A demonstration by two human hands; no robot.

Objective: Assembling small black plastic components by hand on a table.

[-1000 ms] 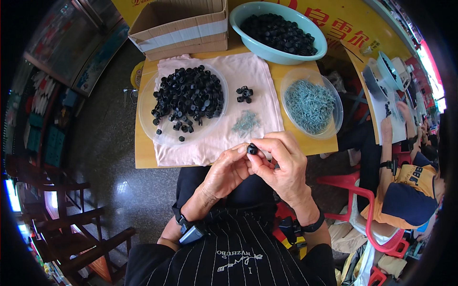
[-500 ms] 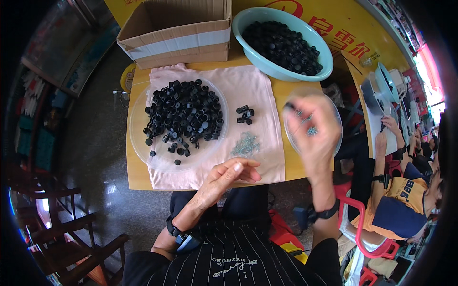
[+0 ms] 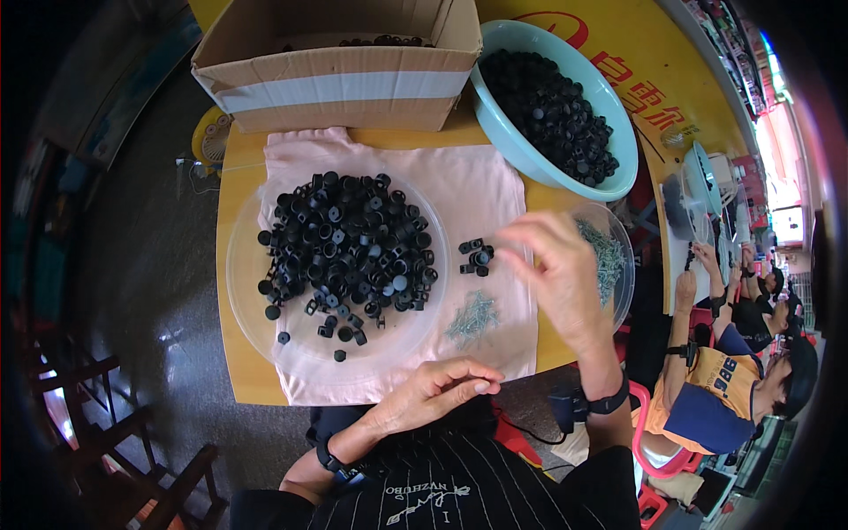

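Observation:
My right hand [image 3: 561,278] hovers over the right side of the pink cloth [image 3: 402,163], its thumb and fingers apart and nothing visible between them. Just left of its fingertips sits a small group of black plastic pieces [image 3: 478,258]. Below that group lies a loose pile of thin silvery screws or pins [image 3: 474,320]. My left hand [image 3: 437,390] rests at the cloth's front edge, fingers curled and thumb pressed to them. Whatever it may hold is hidden. A round clear tray [image 3: 252,340] on the left carries a heap of black ring-shaped and cap-like pieces [image 3: 349,252].
A clear dish [image 3: 624,305] with more silvery screws or pins stands behind my right wrist. At the back are an open cardboard box [image 3: 344,110] and a pale teal basin [image 3: 508,141] full of black pieces. Other people work at a table on the right.
My right hand has moved left from over the clear dish to beside the small group of black pieces. The whole view has shifted, and my left hand shows slightly lower and further right.

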